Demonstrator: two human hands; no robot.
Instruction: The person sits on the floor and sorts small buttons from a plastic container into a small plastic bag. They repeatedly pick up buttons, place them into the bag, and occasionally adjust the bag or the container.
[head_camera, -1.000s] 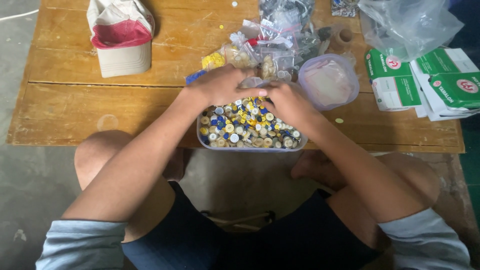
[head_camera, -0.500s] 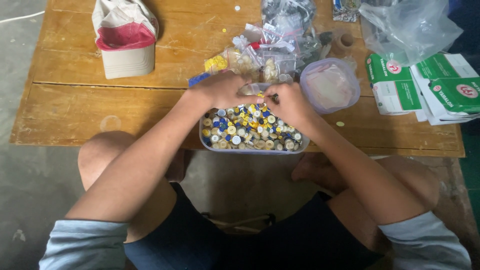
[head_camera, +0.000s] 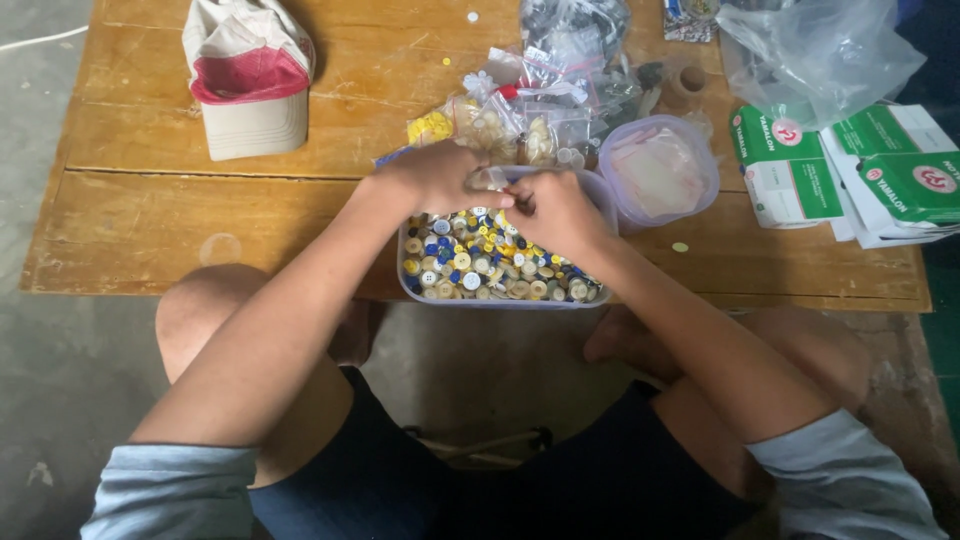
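- Sitting full of small round buttons (head_camera: 490, 262), yellow, blue, white: clear tub (head_camera: 500, 300).
- Pinching a little bag (head_camera: 490, 178) together: left hand (head_camera: 440, 178), right hand (head_camera: 555, 208).

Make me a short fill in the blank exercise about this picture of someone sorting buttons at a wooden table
1. Both hands, the left hand and the right hand, are over a clear tub full of mixed ____.
2. The cap lies on the wooden ____.
3. The round container beside the tub is covered by a ____.
4. The boxes at the table's right end are white and ____.

Missing words: buttons; table; lid; green
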